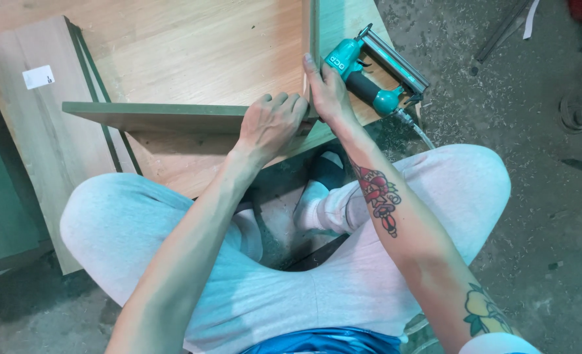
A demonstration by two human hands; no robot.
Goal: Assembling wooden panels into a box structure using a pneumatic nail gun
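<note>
a thin wooden panel standing on edge, with a green-painted top edge [166, 109], runs from the left toward the middle of the view, where it meets a second upright wooden panel with a green edge [314, 39] that runs away toward the top, the two forming a corner. both stand on a large flat light-wood board [193, 46] lying on the floor. the left hand [270, 124] sits at that corner with its fingers curled together over the top edge of the first panel, its grip closed on the panel. the right hand [328, 92] is just beside it, touching the corner, fingers straight and pressed against the second panel rather than wrapped around it; its grip is flat and open. right behind the right hand lies a teal and black pneumatic nail gun with a grey metal magazine [376, 72], resting on the board, with a hose [417, 128] leading off it. the person sits cross-legged in light grey trousers [127, 223] and white socks [324, 203]. to the left lies another long light-wood plank with a small white label [29, 111]. the dusty grey concrete floor [533, 164] spreads to the right.
</note>
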